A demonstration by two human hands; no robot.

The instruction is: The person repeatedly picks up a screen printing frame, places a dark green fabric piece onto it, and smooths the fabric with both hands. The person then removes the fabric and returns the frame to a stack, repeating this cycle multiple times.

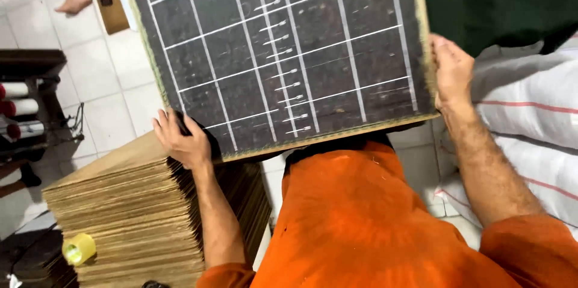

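Note:
A large dark board (pixel 283 53) crossed by white grid lines, with a row of small pale pegs down its middle, lies tilted over my orange-clad lap (pixel 355 222). My left hand (pixel 180 137) grips its near left corner, fingers curled over the edge. My right hand (pixel 451 71) clasps the board's right edge. Both arms wear orange sleeves.
A tall stack of flat brown cardboard sheets (pixel 126 216) stands at my left, with a yellow-green roll of tape (pixel 78 247) beside it. White striped sacks (pixel 530 119) lie at the right. A rack with red-tipped rolls (pixel 18 107) is far left. Another person's bare foot (pixel 75 2) rests on the tiled floor.

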